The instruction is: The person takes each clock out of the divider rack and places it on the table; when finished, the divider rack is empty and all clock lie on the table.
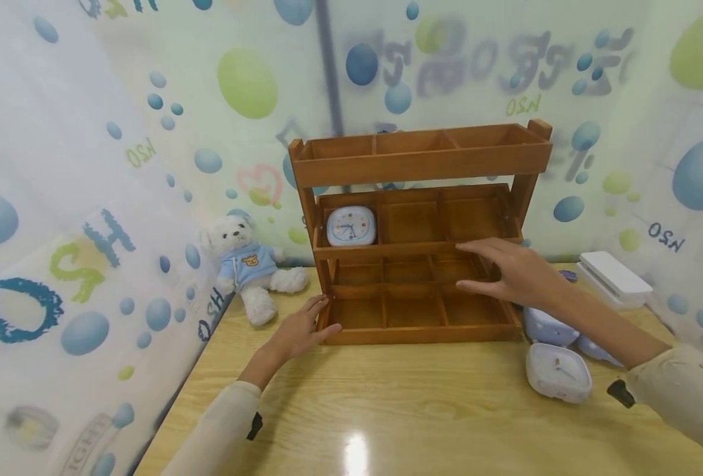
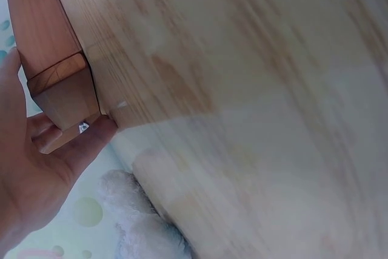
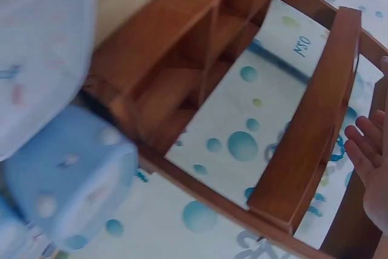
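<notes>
A brown wooden tiered shelf (image 1: 423, 336) with divided compartments stands on the table. My left hand (image 1: 298, 330) grips its lower left front corner; in the left wrist view the shelf corner (image 2: 63, 89) sits between thumb and fingers. Spread apart and holding nothing, the fingers of my right hand (image 1: 512, 274) hover before the shelf's right side. A pale blue-rimmed alarm clock (image 1: 351, 225) occupies the left compartment of the middle tier. On the table below my right forearm, a white alarm clock (image 1: 558, 371) lies face up, close to a light blue clock (image 1: 549, 326).
To the left of the shelf sits a white teddy bear (image 1: 249, 264) in a blue hoodie. White boxes (image 1: 616, 276) are stacked at the back right. Patterned curtain walls (image 1: 209, 86) enclose the wooden table (image 1: 423, 403) at the back and sides.
</notes>
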`<state>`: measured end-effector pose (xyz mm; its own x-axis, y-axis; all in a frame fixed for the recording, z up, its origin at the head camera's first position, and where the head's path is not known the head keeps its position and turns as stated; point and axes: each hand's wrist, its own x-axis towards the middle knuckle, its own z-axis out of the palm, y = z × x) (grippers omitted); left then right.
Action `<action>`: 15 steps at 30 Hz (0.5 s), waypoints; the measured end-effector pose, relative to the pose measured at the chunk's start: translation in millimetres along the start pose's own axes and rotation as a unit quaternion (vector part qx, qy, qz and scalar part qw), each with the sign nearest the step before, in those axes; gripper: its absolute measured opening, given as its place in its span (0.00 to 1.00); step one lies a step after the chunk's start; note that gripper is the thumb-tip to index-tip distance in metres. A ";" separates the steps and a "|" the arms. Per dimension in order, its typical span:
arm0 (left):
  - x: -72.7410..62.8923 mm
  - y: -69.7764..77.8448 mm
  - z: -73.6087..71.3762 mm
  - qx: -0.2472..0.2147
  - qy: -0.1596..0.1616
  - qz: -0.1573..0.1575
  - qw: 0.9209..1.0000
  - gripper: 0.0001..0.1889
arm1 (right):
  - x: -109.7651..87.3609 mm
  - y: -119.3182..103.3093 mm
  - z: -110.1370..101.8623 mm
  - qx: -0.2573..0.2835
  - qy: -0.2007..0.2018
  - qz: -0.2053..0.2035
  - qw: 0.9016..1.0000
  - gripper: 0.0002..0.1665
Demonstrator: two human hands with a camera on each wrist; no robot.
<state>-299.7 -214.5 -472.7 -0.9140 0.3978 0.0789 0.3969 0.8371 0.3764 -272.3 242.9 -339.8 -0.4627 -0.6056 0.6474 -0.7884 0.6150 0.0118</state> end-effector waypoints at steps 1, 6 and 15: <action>0.0 0.1 0.4 -0.002 -0.001 -0.001 1.000 0.47 | 5.2 0.2 0.7 0.002 -0.004 0.004 1.000 0.42; -0.3 0.0 1.7 -0.005 0.000 -0.006 1.000 0.47 | 32.5 2.3 8.2 0.023 -0.011 0.014 1.000 0.42; -0.2 0.5 1.7 -0.005 0.005 -0.004 1.000 0.46 | 84.3 -1.3 28.8 0.067 -0.017 0.030 0.997 0.41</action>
<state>-299.2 -213.5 -474.0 -0.9178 0.3878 0.0855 0.3894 0.8365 0.3855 -322.0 176.5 -307.2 -0.5230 -0.5876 0.6174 -0.8045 0.5796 -0.1299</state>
